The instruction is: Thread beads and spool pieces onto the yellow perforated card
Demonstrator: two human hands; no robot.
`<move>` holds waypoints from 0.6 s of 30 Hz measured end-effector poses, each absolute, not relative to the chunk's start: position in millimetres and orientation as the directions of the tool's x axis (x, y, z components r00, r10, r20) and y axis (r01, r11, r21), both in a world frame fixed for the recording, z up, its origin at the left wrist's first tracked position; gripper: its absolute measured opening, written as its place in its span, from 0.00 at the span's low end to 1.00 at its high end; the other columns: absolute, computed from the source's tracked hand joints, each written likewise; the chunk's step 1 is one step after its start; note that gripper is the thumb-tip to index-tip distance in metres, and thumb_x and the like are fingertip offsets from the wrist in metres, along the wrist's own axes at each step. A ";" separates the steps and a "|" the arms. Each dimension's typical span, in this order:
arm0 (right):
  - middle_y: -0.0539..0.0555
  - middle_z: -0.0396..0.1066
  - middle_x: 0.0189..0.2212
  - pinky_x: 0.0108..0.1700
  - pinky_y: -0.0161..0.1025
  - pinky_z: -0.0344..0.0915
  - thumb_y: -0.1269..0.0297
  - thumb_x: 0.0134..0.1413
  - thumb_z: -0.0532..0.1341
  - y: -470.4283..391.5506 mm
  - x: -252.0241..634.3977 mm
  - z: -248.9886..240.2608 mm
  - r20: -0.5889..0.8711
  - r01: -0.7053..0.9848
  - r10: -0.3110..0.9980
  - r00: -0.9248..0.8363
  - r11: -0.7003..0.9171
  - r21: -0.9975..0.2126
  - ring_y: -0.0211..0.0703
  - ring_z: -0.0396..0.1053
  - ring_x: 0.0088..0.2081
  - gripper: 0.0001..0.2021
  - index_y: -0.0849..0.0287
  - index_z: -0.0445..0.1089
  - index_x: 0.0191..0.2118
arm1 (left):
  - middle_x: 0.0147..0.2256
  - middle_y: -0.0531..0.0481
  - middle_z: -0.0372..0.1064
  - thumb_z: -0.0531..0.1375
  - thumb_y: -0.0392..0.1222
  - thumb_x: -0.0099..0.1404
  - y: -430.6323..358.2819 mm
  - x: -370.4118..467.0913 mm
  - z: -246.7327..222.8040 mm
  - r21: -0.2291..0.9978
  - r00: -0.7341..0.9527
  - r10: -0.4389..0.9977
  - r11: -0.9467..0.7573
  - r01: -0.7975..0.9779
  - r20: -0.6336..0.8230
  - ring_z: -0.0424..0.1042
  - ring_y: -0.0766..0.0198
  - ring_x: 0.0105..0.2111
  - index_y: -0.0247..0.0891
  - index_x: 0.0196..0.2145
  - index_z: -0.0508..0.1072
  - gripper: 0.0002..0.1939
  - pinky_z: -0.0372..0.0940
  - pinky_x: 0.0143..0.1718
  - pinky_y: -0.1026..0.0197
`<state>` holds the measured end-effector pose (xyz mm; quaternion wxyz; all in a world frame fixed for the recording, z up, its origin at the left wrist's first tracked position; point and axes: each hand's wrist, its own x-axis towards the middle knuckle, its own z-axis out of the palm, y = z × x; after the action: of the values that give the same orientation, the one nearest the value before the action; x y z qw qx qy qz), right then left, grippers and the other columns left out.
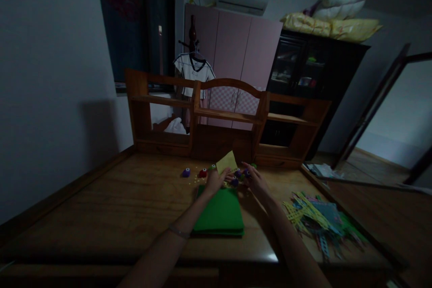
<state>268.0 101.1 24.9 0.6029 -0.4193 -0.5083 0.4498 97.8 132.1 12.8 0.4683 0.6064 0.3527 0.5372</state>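
Note:
My left hand (pixel 216 181) is closed on a small sheet of yellow paper (pixel 227 162), which stands tilted above the desk. Close by on the right, my right hand (pixel 255 182) has its fingers curled around a small purple craft punch (pixel 247 173), partly hidden by the fingers. Another purple punch (pixel 234 181) lies between the two hands. Farther left stand a red punch (pixel 203 173) and a purple one (pixel 186 172), with a green one (pixel 212 167) just behind my left hand. Beneath my left wrist is a stack of green sheets (pixel 219 211).
Tiny yellow paper bits (pixel 195 179) are scattered around the punches. Cut-up, punched paper strips (pixel 315 216) are heaped at the right of the wooden desk (pixel 135 207). A wooden shelf unit (pixel 227 116) rises along the back edge. The room is dim.

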 end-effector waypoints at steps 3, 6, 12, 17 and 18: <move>0.52 0.70 0.35 0.29 0.35 0.60 0.45 0.45 0.59 102.5 266.9 21.6 0.202 -0.126 0.974 0.102 0.214 -0.969 0.41 0.66 0.32 0.20 0.51 0.70 0.41 | 0.26 0.43 0.74 0.57 0.53 0.59 133.7 95.8 11.7 0.948 0.182 0.930 -0.315 -0.048 0.318 0.73 0.59 0.22 0.31 0.33 0.74 0.20 0.70 0.26 0.59; 0.53 0.71 0.32 0.28 0.34 0.60 0.44 0.45 0.59 103.8 266.2 19.9 0.178 -0.171 0.979 0.099 0.193 -0.966 0.40 0.65 0.30 0.21 0.57 0.71 0.35 | 0.23 0.45 0.73 0.59 0.52 0.56 139.3 93.8 6.3 0.949 0.139 0.940 -0.315 0.000 0.311 0.72 0.60 0.21 0.31 0.27 0.74 0.18 0.68 0.25 0.61; 0.54 0.72 0.33 0.29 0.32 0.60 0.49 0.43 0.63 102.3 267.2 20.6 0.202 -0.131 0.976 0.077 0.211 -0.969 0.39 0.67 0.31 0.19 0.60 0.72 0.35 | 0.23 0.45 0.73 0.64 0.50 0.49 145.5 91.5 4.3 0.963 0.019 0.965 -0.261 -0.067 0.263 0.70 0.63 0.20 0.30 0.29 0.75 0.18 0.63 0.20 0.65; 0.54 0.72 0.37 0.36 0.35 0.64 0.52 0.44 0.64 98.0 267.7 24.9 0.238 -0.145 0.971 0.035 0.240 -0.960 0.44 0.69 0.38 0.17 0.57 0.72 0.38 | 0.21 0.46 0.72 0.65 0.49 0.49 140.0 85.5 12.4 0.982 -0.002 0.986 -0.165 -0.092 0.166 0.69 0.63 0.20 0.31 0.24 0.74 0.16 0.61 0.21 0.66; 0.54 0.72 0.38 0.37 0.37 0.65 0.52 0.45 0.64 97.2 267.5 25.8 0.253 -0.156 0.967 0.027 0.254 -0.955 0.45 0.69 0.40 0.16 0.56 0.72 0.39 | 0.20 0.46 0.71 0.64 0.50 0.50 139.4 84.9 12.5 0.982 -0.001 0.987 -0.162 -0.100 0.162 0.69 0.63 0.20 0.31 0.24 0.74 0.16 0.62 0.21 0.66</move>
<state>267.5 97.2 25.8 0.5996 -0.3922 -0.5171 0.4681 84.9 139.4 12.5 0.4838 0.5155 0.4302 0.5614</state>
